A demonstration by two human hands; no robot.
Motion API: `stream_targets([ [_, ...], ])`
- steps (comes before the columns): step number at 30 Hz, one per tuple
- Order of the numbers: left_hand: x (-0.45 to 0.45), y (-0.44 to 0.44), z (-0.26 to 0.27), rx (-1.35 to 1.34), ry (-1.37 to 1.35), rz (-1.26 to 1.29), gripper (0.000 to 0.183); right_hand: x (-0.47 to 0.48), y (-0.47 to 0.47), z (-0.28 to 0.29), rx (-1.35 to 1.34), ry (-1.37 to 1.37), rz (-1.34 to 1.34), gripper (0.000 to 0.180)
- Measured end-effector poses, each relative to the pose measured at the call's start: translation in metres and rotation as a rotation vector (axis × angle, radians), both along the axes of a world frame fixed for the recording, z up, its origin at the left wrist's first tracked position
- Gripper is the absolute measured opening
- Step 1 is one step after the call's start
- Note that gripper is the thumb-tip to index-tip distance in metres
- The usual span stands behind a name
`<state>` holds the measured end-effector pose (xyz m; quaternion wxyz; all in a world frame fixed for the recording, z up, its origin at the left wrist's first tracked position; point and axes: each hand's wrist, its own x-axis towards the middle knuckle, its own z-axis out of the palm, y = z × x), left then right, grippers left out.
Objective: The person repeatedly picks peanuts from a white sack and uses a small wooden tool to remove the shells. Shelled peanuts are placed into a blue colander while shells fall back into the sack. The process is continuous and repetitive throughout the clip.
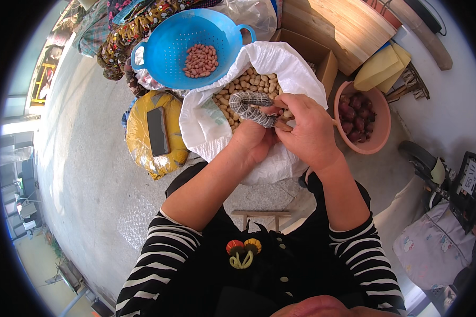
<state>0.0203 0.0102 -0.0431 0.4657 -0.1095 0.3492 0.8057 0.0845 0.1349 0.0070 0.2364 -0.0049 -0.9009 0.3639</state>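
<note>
My right hand (311, 128) is closed around the wooden ends of a U-shaped tool (244, 104), its bend wrapped in grey checked cloth. My left hand (258, 140) is cupped beneath the wrapped part and the tool's ends; what lies in its palm is mostly hidden. Both hands are over a white woven sack (204, 130) with its rim folded back, full of unshelled peanuts (258, 82). Behind the sack, to the left, a blue plastic colander (162, 43) holds shelled pink peanut kernels (201, 60).
A yellow taped bundle (137, 136) with a smartphone (158, 131) on it sits left of the sack. At right stands a pink basin (382, 138) of red onions (357, 115). A cardboard box (327, 65) and wooden board (337, 27) are behind. A small wheeled vehicle (424, 162) is far right.
</note>
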Motion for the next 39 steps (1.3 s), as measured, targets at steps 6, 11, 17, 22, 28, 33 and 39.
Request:
stream_targets([
  [6, -0.0002, 0.0007, -0.0011, -0.012, 0.014, 0.005, 0.017, 0.0015, 0.0014, -0.0002, 0.027, -0.047, 0.004, 0.045],
  [11, 0.0007, 0.0011, -0.0008, -0.014, 0.016, 0.013, 0.017, 0.0022, 0.0015, 0.0002, 0.030, -0.062, 0.007, 0.045],
  [17, 0.0022, 0.0012, 0.0029, -0.042, 0.008, 0.009, 0.017, -0.0005, 0.0006, -0.0005, 0.019, 0.031, 0.001, 0.036],
  [22, 0.0020, 0.0002, 0.0028, -0.031, 0.017, 0.009, 0.016, 0.0023, 0.0018, 0.0001, 0.020, -0.069, 0.007, 0.045],
  [28, 0.0021, 0.0012, 0.0026, -0.046, -0.012, 0.026, 0.014, 0.0023, 0.0017, 0.0002, 0.014, -0.077, 0.006, 0.045],
  [33, 0.0021, 0.0011, 0.0029, -0.050, -0.013, 0.020, 0.014, 0.0020, 0.0014, 0.0009, 0.012, -0.078, 0.008, 0.044],
  [39, 0.0020, 0.0009, 0.0005, -0.040, -0.006, 0.018, 0.015, 0.0028, 0.0016, 0.0015, 0.013, -0.086, 0.008, 0.043],
])
